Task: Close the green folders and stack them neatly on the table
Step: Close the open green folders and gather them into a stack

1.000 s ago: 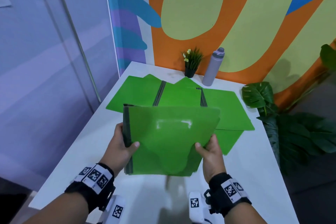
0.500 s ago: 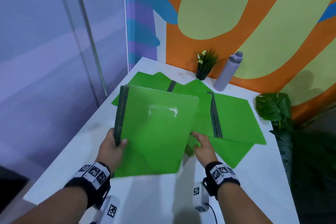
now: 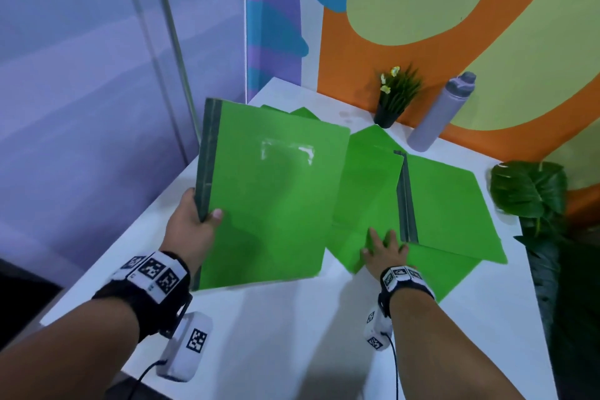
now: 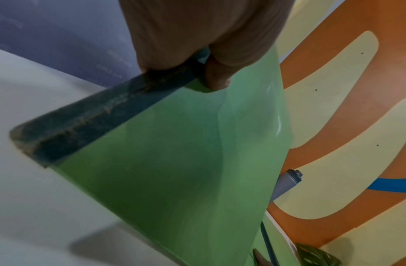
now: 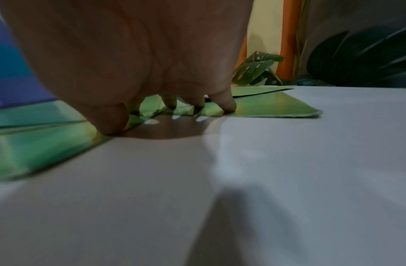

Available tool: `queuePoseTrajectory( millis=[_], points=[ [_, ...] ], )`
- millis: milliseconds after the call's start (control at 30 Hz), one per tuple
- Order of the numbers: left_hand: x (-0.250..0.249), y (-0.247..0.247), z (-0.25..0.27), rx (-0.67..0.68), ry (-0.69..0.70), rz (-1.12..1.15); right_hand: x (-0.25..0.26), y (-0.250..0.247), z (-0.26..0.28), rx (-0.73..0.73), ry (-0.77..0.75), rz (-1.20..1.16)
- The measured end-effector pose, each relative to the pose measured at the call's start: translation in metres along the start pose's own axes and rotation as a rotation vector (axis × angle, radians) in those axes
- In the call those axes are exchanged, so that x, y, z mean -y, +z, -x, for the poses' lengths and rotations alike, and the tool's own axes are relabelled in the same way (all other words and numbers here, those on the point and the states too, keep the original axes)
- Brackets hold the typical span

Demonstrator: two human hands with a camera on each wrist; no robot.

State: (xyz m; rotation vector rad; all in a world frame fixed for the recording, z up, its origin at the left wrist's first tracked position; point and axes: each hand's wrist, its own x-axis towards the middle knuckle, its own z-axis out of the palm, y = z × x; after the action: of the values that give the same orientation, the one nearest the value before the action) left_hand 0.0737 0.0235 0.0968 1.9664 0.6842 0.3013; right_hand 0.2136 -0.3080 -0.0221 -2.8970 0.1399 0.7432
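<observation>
Green closed folder (image 3: pixel 266 201) gripped by L hand (image 3: pixel 191 230); R hand (image 3: pixel 384 250) flat on open folder (image 3: pixel 448 204).

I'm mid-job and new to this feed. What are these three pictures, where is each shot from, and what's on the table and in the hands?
No machine here: a person's two bare hands wearing wrist cameras. The big picture is from a head camera looking down; the other two look along each wrist. The left hand grips a closed green folder by its dark spine, lifted off the white table. The right hand rests spread fingers on open green folders lying overlapped. By the wall stand a small potted plant and a grey bottle.
</observation>
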Motion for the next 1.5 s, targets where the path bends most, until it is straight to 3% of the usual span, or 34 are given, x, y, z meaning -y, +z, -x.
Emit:
queuePoseTrajectory(
  millis=[167, 433, 667, 800, 900, 1000, 1100, 1233, 1300, 1500],
  points=[
    [0.001, 0.002, 0.002, 0.016, -0.018, 0.002, -0.007, 0.009, 0.025, 0.030, -0.021, -0.009],
    [-0.001, -0.006, 0.022, 0.098, -0.053, 0.068, -0.038, 0.055, 0.115, 0.014, -0.065, 0.029],
    [0.012, -0.011, 0.046, 0.334, -0.204, 0.131, -0.064, 0.090, 0.198, 0.064, -0.124, 0.097],
    [0.022, -0.002, 0.058, 0.471, -0.250, 0.102, -0.062, 0.076, 0.222, -0.072, -0.084, 0.120],
    [0.027, 0.010, 0.069, 0.588, -0.230, 0.041, -0.053, 0.061, 0.217, -0.167, -0.064, -0.167],
    [0.029, 0.029, 0.083, 0.711, -0.191, 0.004, -0.040, 0.046, 0.211, -0.013, 0.081, -0.803],
    [0.031, 0.052, 0.095, 0.725, -0.153, -0.019, -0.037, 0.043, 0.211, 0.014, 0.249, -1.200],
    [0.046, 0.074, 0.088, 0.680, -0.029, -0.349, -0.054, 0.042, 0.212, -0.134, 0.295, -1.293],
    [0.069, 0.080, 0.075, 0.590, 0.006, -0.569, -0.065, 0.040, 0.211, -0.172, 0.316, -1.296],
    [0.118, 0.061, 0.054, 0.539, -0.038, -0.838, -0.090, 0.038, 0.214, -0.233, 0.379, -1.329]
  ],
)
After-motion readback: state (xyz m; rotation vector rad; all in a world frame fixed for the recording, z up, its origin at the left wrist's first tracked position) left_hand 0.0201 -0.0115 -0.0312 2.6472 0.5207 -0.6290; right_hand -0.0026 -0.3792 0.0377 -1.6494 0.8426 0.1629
